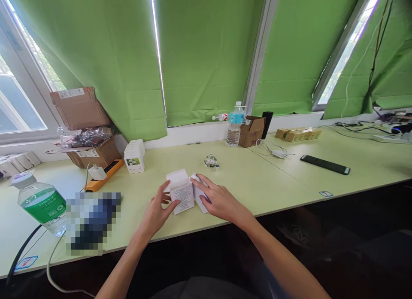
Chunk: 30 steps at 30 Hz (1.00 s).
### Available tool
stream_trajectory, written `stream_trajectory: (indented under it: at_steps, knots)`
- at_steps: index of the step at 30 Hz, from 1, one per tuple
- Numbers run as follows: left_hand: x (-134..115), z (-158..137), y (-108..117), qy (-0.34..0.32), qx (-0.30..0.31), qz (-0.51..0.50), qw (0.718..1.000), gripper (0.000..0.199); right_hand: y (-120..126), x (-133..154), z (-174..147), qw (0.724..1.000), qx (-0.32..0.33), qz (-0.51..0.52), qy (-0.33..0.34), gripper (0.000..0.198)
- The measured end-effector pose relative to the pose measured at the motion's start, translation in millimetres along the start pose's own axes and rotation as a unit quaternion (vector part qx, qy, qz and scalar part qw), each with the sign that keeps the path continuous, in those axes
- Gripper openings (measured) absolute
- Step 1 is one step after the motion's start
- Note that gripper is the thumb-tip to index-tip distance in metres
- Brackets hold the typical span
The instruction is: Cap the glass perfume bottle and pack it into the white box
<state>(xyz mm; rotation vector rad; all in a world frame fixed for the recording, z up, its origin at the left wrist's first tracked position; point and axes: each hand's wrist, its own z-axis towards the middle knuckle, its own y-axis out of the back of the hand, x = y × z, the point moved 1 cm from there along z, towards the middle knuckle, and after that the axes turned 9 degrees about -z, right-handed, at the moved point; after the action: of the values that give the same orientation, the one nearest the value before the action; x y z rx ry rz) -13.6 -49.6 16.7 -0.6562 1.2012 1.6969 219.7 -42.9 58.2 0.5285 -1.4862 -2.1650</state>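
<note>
Tabletop is backed by green blinds. Near its front edge, a printed white box is clasped by the half-curled left hand; white cardboard, by the half-curled right hand.

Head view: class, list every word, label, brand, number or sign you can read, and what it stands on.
Nothing can be quoted with certainty.
White box at the left hand: lines of print, too small.
Green bottle label: characters, too blurred.
Blue bottle label: too small.
White box stack: print too small.
Brown carton label: too small.
Blue-outlined table mark: red sign inside, unclear.
</note>
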Motion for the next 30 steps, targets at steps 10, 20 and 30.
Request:
stream_trajectory:
  at_steps: [10, 20, 30]
  knots:
    - [-1.2, -1.1, -0.1, 0.011, -0.004, 0.007, 1.0, 0.072, 6.4, -1.6, -1.2, 0.999, -0.004, 0.043, -0.008, 0.076]
    - [1.1, -0.4, 0.3, 0.004, 0.0, 0.007, 1.0, 0.072, 9.3, -5.6, 0.4, 0.995, -0.064, 0.06, -0.044, 0.075]
    - [1.7, -1.0, 1.0, 0.015, 0.011, 0.026, 0.999, 0.073, 9.8, -10.4, 1.1, 0.964, -0.189, 0.149, -0.115, 0.077]
